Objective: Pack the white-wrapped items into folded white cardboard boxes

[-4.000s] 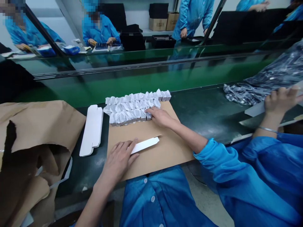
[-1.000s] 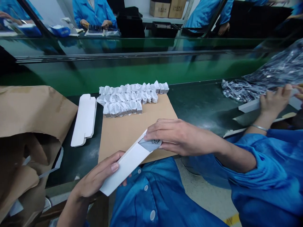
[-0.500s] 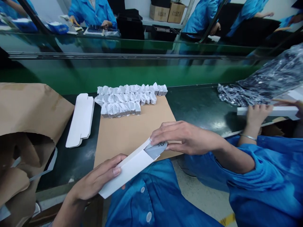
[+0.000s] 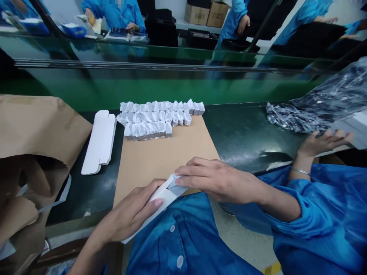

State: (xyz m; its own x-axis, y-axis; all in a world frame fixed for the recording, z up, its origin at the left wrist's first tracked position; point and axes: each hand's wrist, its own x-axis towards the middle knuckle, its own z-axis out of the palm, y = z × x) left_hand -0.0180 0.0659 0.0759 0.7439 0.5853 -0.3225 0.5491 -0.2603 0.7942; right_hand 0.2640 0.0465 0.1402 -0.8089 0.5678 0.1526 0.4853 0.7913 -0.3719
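Observation:
A long white box (image 4: 169, 197) lies slanted above my lap, wrapped by the fingers of my left hand (image 4: 134, 208). At its upper end my right hand (image 4: 213, 178) pinches a grey-white wrapped piece (image 4: 175, 183), partly inside the box opening and partly covered by my fingers. Beyond my hands, several small white wrapped pieces (image 4: 149, 130) stand in rows on a brown cardboard sheet (image 4: 143, 156). Flattened white cartons (image 4: 99, 141) rest left of the sheet on the dark green table.
At the left is a large open brown paper bag (image 4: 43, 126). Clear plastic bags (image 4: 329, 103) are heaped at the right, near a neighbour's hand (image 4: 321, 143) and sleeve. A green barrier (image 4: 172, 86) runs behind the table, with people in blue beyond.
My right hand has moved left and slightly down, and less of the wrapped piece shows. My left hand has slid up along the box. The neighbour's hand is off the white box there.

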